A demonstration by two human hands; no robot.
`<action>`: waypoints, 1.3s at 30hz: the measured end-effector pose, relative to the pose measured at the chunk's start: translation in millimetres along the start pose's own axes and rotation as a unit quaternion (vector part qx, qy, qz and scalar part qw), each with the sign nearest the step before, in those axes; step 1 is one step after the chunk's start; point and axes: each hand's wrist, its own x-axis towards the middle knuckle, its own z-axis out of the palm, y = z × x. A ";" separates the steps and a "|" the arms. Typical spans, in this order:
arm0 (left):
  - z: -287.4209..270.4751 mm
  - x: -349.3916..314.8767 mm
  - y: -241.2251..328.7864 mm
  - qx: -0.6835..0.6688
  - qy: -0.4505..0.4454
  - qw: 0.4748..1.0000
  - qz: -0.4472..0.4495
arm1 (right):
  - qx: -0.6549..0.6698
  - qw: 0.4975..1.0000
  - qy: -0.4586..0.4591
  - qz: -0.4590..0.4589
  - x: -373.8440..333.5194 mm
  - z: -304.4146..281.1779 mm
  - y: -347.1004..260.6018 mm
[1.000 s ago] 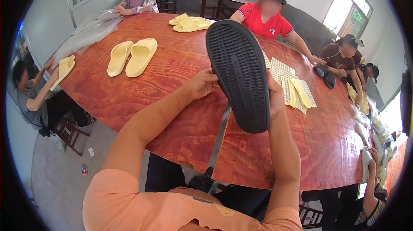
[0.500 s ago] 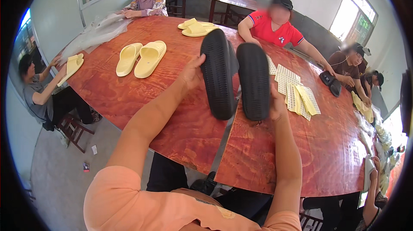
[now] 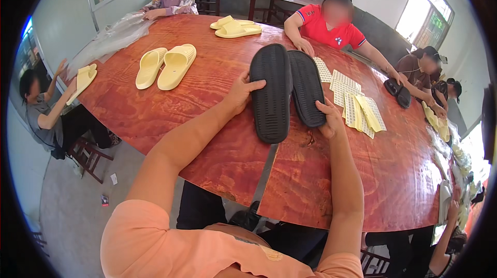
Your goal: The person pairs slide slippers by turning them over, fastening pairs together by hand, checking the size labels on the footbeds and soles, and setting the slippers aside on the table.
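A pair of black slippers is held up over the table, ribbed soles turned toward me. My left hand point(image 3: 244, 93) grips the left black slipper point(image 3: 270, 102) at its outer edge, thumb lying on the sole. On the other side, my right hand point(image 3: 330, 117) is closed on the right black slipper point(image 3: 306, 87) near its lower end, thumb on its sole. The left slipper partly overlaps the right one, and their uppers are hidden. Sheets of small printed stickers point(image 3: 344, 89), some with yellow strips point(image 3: 353, 112), lie just right of my right hand.
The red-brown wooden table point(image 3: 217, 159) has a seam strip. Yellow slippers point(image 3: 177, 67) stand left, another yellow pair point(image 3: 238, 29) farther back. A person in red point(image 3: 334, 32) reaches toward black slippers point(image 3: 397, 93). Clear plastic point(image 3: 111, 40) lies far left; other people sit around.
The two black slippers have come together, the left now overlapping the right. The right one has tilted, and my right thumb now rests on its sole.
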 end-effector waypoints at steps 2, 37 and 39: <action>-3.8 4.6 0.8 0.017 0.017 0.998 0.051 | 0.002 1.000 -0.006 -0.014 4.7 -11.4 3.5; 7.9 -5.0 7.1 0.307 -0.154 0.920 0.189 | -0.040 0.995 -0.066 -0.057 -2.6 11.3 13.5; 5.3 -3.1 7.3 0.374 -0.156 0.890 0.208 | -0.054 0.995 -0.053 -0.063 -2.6 11.3 13.5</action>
